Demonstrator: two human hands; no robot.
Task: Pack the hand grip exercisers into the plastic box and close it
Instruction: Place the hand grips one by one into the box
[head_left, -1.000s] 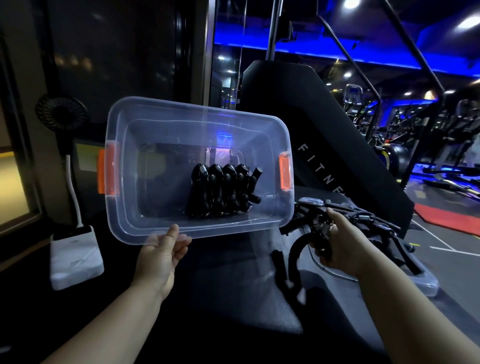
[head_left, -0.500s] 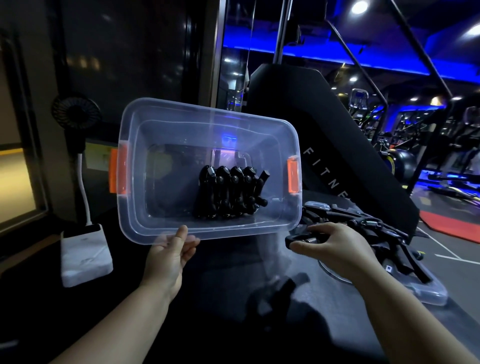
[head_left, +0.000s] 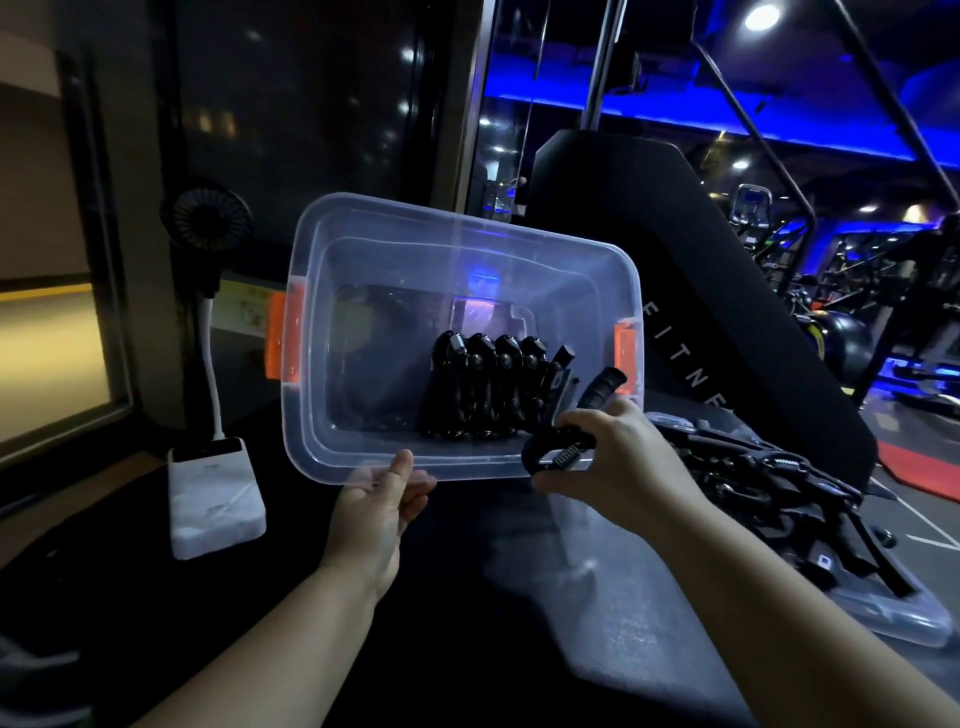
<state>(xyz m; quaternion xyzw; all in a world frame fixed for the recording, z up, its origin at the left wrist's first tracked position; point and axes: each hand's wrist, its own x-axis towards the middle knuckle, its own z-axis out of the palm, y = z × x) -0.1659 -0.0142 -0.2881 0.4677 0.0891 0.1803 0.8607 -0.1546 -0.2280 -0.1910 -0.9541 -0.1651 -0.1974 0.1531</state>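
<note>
Right hand (head_left: 621, 467) grips one exerciser (head_left: 601, 388), apparently just over the box (head_left: 457, 224) rim.

white capital letters "FITNE", running down the black slanted panel (head_left: 717, 312), end cut off

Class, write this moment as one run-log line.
left hand: holds plastic box | right hand: grips exerciser at box opening | packed exercisers: inside box
</note>
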